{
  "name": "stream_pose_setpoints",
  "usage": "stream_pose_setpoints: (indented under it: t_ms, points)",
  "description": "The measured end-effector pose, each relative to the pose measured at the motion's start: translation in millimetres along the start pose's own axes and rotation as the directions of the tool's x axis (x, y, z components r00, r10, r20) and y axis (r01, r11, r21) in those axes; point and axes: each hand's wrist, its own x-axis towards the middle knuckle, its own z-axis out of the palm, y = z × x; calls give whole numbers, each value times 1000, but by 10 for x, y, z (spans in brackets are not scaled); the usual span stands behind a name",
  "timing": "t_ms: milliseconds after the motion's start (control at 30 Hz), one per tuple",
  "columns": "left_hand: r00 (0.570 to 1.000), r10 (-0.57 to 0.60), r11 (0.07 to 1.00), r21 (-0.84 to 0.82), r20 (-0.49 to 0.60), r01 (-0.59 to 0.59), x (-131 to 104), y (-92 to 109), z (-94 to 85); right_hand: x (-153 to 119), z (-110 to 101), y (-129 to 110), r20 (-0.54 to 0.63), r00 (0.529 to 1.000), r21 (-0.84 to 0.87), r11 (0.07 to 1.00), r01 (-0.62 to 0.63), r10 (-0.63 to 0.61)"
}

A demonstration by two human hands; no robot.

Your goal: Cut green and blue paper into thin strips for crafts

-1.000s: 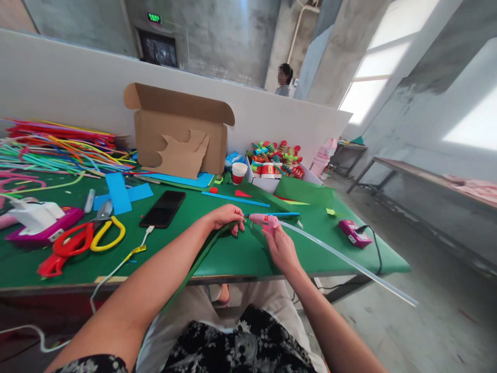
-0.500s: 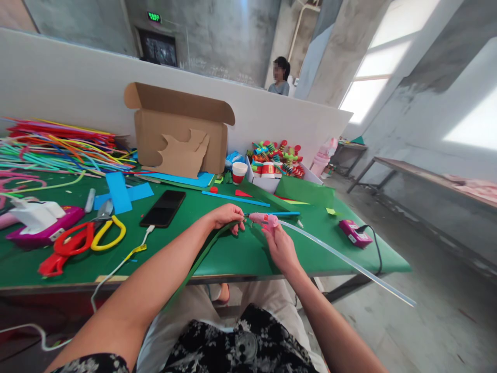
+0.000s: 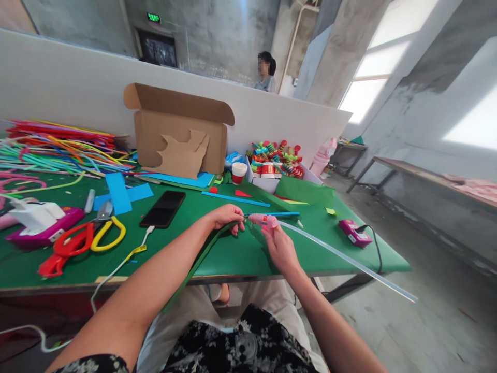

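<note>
My right hand [image 3: 280, 247] is closed around a pink hot glue gun [image 3: 263, 219], its nozzle pointing left. A long translucent glue stick [image 3: 349, 260] sticks out of the gun's back end toward the lower right. Close to the nozzle, my left hand [image 3: 230, 217] pinches the end of a green paper strip [image 3: 205, 253]. The strip trails down past the table's front edge under my left forearm. Whether nozzle and strip touch, I cannot tell. Just behind the gun lies a thin blue strip [image 3: 285, 213].
Scissors [image 3: 104, 228], a phone [image 3: 163, 208] on a white cable and a purple power strip [image 3: 58, 230] lie left. Pipe cleaners [image 3: 58, 147] and a cardboard box [image 3: 180, 134] stand behind. A paper cup [image 3: 238, 173] adjoins a box of colourful figures [image 3: 267, 182]. Another purple socket [image 3: 355, 233] is right.
The glue stick's far end has risen slightly as the gun tilts a little. My left hand stays in place. A person behind the partition has moved left.
</note>
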Motion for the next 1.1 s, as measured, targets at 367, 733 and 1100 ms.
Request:
stream_pose_setpoints:
  t_ms: [367,733,1100]
  points:
    - [1000,-7,999,-32,2,7,2,6,-2,-10,-32,-15,-29,999,113,993,-42,46]
    - [999,-21,996,-88,33,24,-35,32,-25,34,-49,-19,79,937,636,707,-310,340]
    - [993,86,972,-213,-86,-103,-100,120,-112,-46,-542,426,117,890,583,695,-420,440]
